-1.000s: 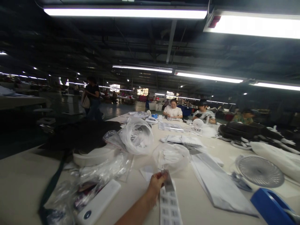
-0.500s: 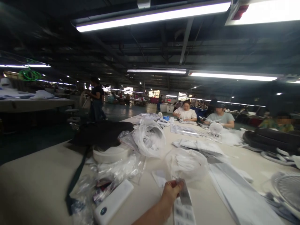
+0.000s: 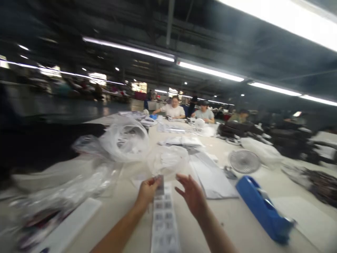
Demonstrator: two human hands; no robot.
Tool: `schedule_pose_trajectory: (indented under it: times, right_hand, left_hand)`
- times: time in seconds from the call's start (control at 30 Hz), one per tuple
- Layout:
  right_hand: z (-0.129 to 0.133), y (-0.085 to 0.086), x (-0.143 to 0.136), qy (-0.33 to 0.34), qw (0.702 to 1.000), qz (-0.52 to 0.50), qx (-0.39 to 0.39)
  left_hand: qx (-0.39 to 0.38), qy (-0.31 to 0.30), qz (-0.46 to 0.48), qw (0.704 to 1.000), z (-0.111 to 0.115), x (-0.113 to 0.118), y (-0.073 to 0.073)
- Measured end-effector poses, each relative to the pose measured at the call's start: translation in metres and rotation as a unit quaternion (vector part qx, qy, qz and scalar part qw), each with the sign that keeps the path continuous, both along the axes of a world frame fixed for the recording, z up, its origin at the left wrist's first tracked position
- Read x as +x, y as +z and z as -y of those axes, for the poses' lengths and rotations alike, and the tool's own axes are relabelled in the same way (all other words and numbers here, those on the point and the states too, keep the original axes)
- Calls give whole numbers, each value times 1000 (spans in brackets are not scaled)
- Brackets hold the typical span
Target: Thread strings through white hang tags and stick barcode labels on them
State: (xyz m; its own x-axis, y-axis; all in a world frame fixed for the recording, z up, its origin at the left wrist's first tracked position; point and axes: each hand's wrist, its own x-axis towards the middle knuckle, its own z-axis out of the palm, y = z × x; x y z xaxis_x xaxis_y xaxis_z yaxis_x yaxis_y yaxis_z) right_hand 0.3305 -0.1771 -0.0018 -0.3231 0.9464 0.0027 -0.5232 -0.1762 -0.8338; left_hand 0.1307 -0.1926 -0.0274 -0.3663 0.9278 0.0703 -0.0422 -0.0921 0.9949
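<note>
Two columns of small printed labels run down the white strip [image 3: 165, 225] in front of me, each with dark marks on it — too blurred for me to read a word. My left hand [image 3: 147, 191] pinches a grey card [image 3: 160, 186] between thumb and fingers, right over the far end of the strip; whether the card bears writing I cannot tell. My right hand [image 3: 192, 195] hovers just to the right of the strip, bare, its fingers spread wide.

Just beyond both hands sits a clear bag [image 3: 168, 158] with white pieces in it, and behind it to the left a larger bag [image 3: 126, 138] gapes. White folded sheets [image 3: 214, 179] lie to the right, a round grille [image 3: 244, 161] past them. Nearer me on that side, a blue tape dispenser [image 3: 263, 207] rests on the surface [image 3: 237, 228] — I can't make out any brand. Crumpled plastic [image 3: 89, 181] and a long white case [image 3: 71, 223] crowd the space left of my left forearm. Two people, one in a white top [image 3: 173, 111], sit across at the far end.
</note>
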Motion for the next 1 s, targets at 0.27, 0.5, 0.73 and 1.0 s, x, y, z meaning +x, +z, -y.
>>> schedule_pose_trajectory:
  times: [0.27,0.5,0.73,1.0]
  right_hand:
    - [-22,-18,-20,69,994,16,87]
    - [-22,-28,-25,91,991,43,83]
    - [-26,-38,-27,104,992,32,64]
    - [-31,-49,-30,115,992,-5,55]
  left_hand:
    - [-22,5,-18,1000,-19,-5,-12]
    - [-3,5,-110,994,-14,-2,-5]
    - [0,-24,-92,995,-12,-1,-6]
    - [2,-37,-85,996,-10,4,-5]
